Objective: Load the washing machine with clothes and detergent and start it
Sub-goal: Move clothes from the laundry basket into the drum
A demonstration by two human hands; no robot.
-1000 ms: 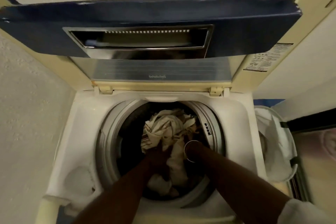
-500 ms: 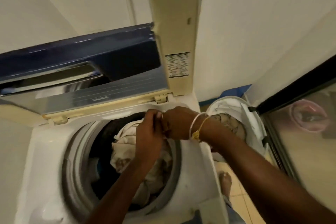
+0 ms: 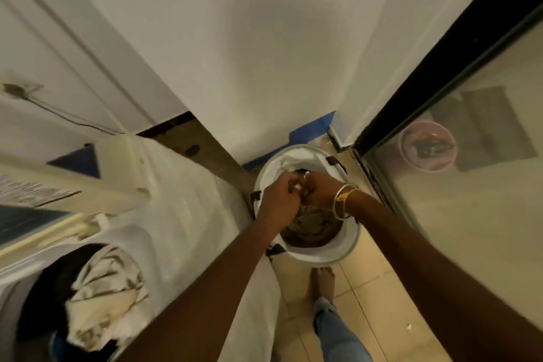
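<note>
The white top-loading washing machine [image 3: 182,214] fills the lower left, its lid [image 3: 88,182] raised. A cream patterned cloth [image 3: 108,294] lies in the dark drum. To the machine's right, a round white laundry basket [image 3: 349,247] stands on the floor with brown patterned clothes [image 3: 311,229] inside. Both hands hover over the basket's mouth, close together with fingers curled. My left hand [image 3: 279,200] touches my right hand [image 3: 320,191], which wears bangles and a ring. Motion blur hides whether either hand grips cloth.
A white wall rises behind the basket, with a blue strip [image 3: 311,129] at its foot. A dark-framed glass door [image 3: 470,214] runs along the right. My bare foot [image 3: 323,279] and jeans leg stand on the tiled floor just before the basket.
Both hands have come out of the drum and swung right, from above the washer opening to above the laundry basket. My view has turned right with them.
</note>
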